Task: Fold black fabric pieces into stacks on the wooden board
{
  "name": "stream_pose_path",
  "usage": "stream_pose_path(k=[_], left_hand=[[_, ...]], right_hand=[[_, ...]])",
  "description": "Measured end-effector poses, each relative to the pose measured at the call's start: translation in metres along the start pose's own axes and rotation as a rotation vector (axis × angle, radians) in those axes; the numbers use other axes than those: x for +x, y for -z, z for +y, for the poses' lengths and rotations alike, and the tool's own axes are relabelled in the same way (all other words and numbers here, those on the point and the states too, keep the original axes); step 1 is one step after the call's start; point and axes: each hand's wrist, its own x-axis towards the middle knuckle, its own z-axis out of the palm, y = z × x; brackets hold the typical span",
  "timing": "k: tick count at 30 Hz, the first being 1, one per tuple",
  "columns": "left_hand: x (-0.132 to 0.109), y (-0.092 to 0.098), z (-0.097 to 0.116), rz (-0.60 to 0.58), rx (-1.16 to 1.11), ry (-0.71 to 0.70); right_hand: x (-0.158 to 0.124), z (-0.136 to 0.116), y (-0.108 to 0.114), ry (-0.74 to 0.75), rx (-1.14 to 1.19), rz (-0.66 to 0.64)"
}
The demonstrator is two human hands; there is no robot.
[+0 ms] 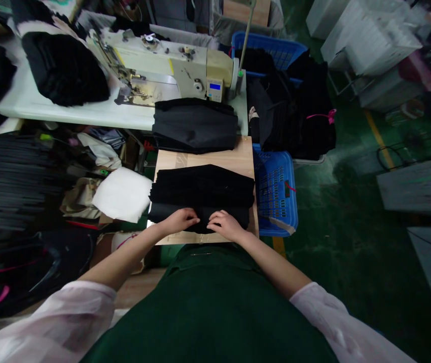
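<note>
A stack of black fabric pieces (204, 185) lies on a wooden board (244, 151) in front of me. Along its near side a strip of black fabric (173, 207) lies flat. My left hand (181, 220) pinches the near edge of this fabric, thumb and fingers together. Just to the right, my right hand (226, 225) has its bent fingers closed on the same edge; the fingertips are partly lost against the black. Beyond, a second black fabric stack (196, 125) rests across the sewing table's edge and the board.
A sewing machine (185, 65) stands on the white table (75, 115), with a dark fabric pile (64, 68) at left. Blue baskets (278, 194) and tied black bundles (294, 111) stand at right on the green floor. White cloth (122, 194) hangs left of the board.
</note>
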Motion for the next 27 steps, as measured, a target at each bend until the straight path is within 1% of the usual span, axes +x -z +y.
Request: stream_pose_path(k=[2, 5, 10, 13, 16, 21, 23, 27], left_hand=[[-0.007, 0.001, -0.009, -0.042, -0.094, -0.016], [-0.011, 0.004, -0.015, -0.08, -0.161, -0.007], [-0.01, 0.004, -0.015, -0.058, -0.183, -0.005], [-0.01, 0.002, -0.012, -0.042, -0.167, 0.019], [-0.01, 0.0, -0.011, -0.011, -0.123, 0.048], [-0.008, -0.002, -0.01, 0.027, -0.089, 0.09], [-0.007, -0.003, -0.009, 0.038, -0.047, 0.083], [-0.008, -0.001, -0.002, 0.117, 0.064, 0.026]], right_hand=[[0.0, 0.0, 0.0, -0.012, 0.019, -0.021], [0.0, -0.003, 0.0, -0.047, 0.001, -0.036], [0.003, -0.011, 0.004, -0.096, 0.01, -0.064], [0.005, -0.014, 0.004, -0.144, -0.002, -0.067], [0.005, -0.016, 0.002, -0.177, -0.021, -0.023], [-0.002, -0.017, -0.003, -0.181, 0.05, 0.094], [-0.005, -0.016, -0.005, -0.151, 0.046, 0.12], [-0.007, -0.019, -0.005, -0.144, 0.005, 0.193]])
